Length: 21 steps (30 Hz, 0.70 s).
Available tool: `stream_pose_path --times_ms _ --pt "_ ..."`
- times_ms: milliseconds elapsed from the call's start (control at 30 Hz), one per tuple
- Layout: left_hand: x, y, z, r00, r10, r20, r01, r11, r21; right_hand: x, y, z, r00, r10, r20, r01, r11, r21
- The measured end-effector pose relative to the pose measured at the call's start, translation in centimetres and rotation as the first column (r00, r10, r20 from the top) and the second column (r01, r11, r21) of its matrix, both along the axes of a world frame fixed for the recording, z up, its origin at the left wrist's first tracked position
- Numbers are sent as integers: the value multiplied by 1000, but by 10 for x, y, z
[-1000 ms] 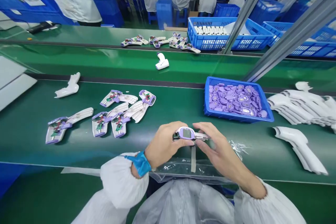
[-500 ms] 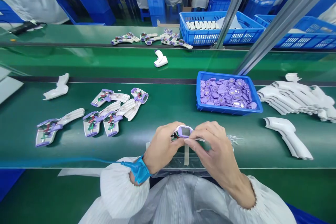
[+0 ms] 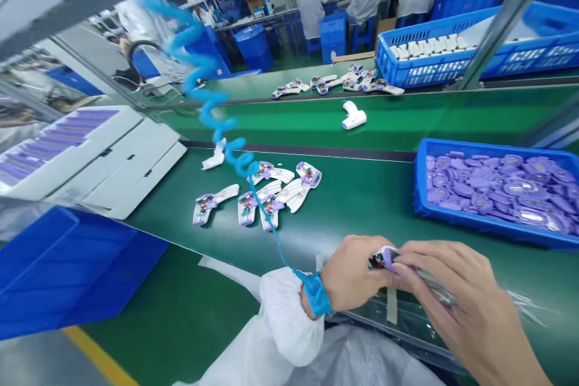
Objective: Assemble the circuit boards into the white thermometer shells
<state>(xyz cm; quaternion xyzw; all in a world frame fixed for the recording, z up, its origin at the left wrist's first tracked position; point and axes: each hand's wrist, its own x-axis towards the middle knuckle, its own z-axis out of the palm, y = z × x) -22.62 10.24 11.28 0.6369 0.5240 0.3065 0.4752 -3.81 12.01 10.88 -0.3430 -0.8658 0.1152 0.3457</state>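
Between my two hands is a white-and-purple handheld thermometer with its casing open and circuit parts showing. My left hand, with a blue wrist strap, is closed around its left side. From the right, the fingers of my right hand pinch it and cover most of its front. Something shiny shows beneath the right fingers; I cannot make out what it is. Several opened thermometers with purple inner parts lie on the green bench to the left. A blue tray of purple pieces stands beyond my right hand.
A coiled blue cord hangs down to the wrist strap. White boxes and a blue bin stand at left. One white thermometer lies on the far belt, near a blue basket. Thin clear strips lie at right.
My view has swung left, so the bench things sit further right; the coiled cord and white boxes have come in. Both hands keep the thermometer, whose screen is now hidden by my fingers.
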Motion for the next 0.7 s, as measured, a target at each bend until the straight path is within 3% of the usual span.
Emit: stream_pose_path --times_ms 133,267,400,500,700 --pt "-3 2 1 998 -53 21 52 998 39 1 5 -7 996 28 85 -26 999 -27" --pt "-4 4 3 997 -64 -37 66 996 58 3 4 0 997 30 68 -31 1000 3" --pt "-5 6 1 995 -39 -92 43 998 42 0 0 9 1000 -23 -13 20 986 -165" --pt "-6 6 0 995 -43 -88 47 998 41 -4 1 12 999 -32 12 34 971 -235" --pt "-4 6 2 999 -36 -27 37 999 30 -6 4 18 998 50 40 -42 985 -165"
